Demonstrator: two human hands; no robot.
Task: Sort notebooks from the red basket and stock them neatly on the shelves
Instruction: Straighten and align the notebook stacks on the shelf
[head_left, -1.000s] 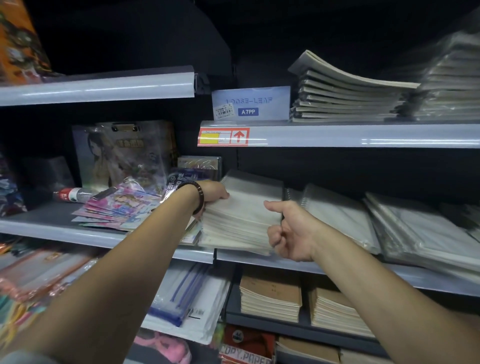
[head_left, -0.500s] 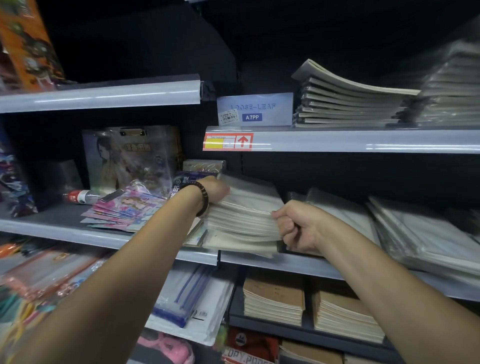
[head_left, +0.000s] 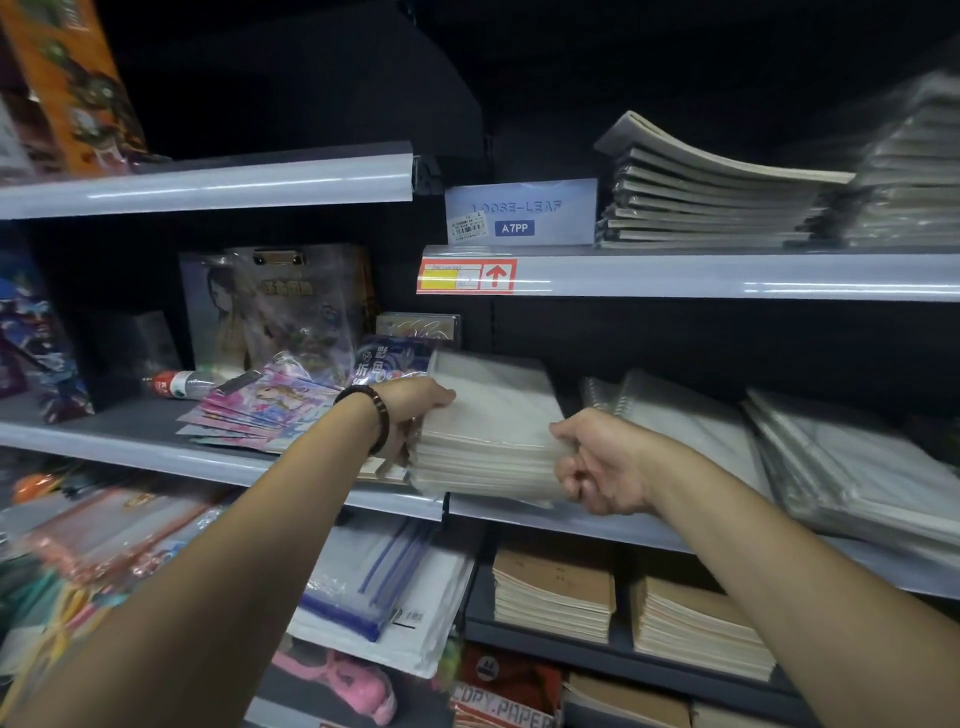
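Left hand (head_left: 415, 415) grips the left edge of the notebook stack (head_left: 493, 436) on the middle shelf (head_left: 649, 535). Right hand (head_left: 597, 467) (fingers curled) pinches its right edge; spiral notebooks (head_left: 691, 431) just beside.

The notebook stack (head_left: 491, 436) is white, the lower notebooks (head_left: 558, 574) have brown covers, the shelf label (head_left: 466, 277) is red with yellow, and the packets (head_left: 265, 410) show pink cartoon prints.

a capped bottle (head_left: 179, 384) lies on its side at nine o'clock, pink illustrated packets (head_left: 260, 413) fanned just beside it. a loose-leaf sign (head_left: 519, 213) stands at twelve; a red copy paper pack (head_left: 506, 691) at six.
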